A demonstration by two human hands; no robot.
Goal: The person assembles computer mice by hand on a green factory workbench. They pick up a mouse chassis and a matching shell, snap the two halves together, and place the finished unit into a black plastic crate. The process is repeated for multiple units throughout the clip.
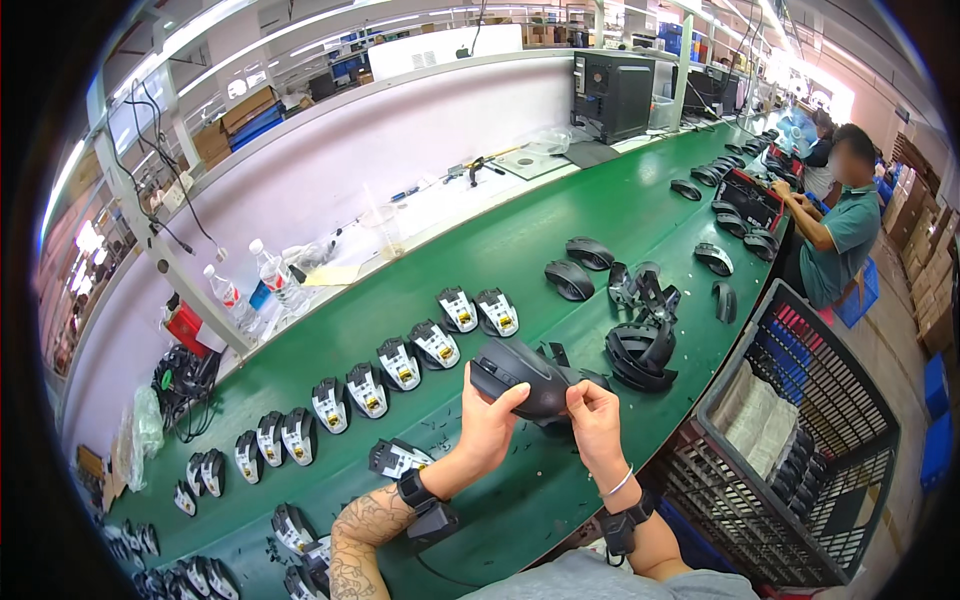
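"From the head view, what are your hands doing?"

"My left hand (484,428) is gripping a dark mouse (538,372), its thumb pressing along the side; its other fingers are mostly hiding from view."

"And the right?"

"My right hand (597,430) is pinching thumb and fingertip together at the mouse's end. I can't tell whether they are catching its edge or a small separate piece."

"Where are you holding the mouse?"

"I'm holding it over the green surface (500,262), between both hands. Dark shells (640,355) are lying beyond it to the right, white-and-black mice (399,365) to the left."

"How are you handling it well?"

"I'd be bracing firmly with the left, without squeezing the buttons, pinching lightly with the right, and working low in case something is slipping."
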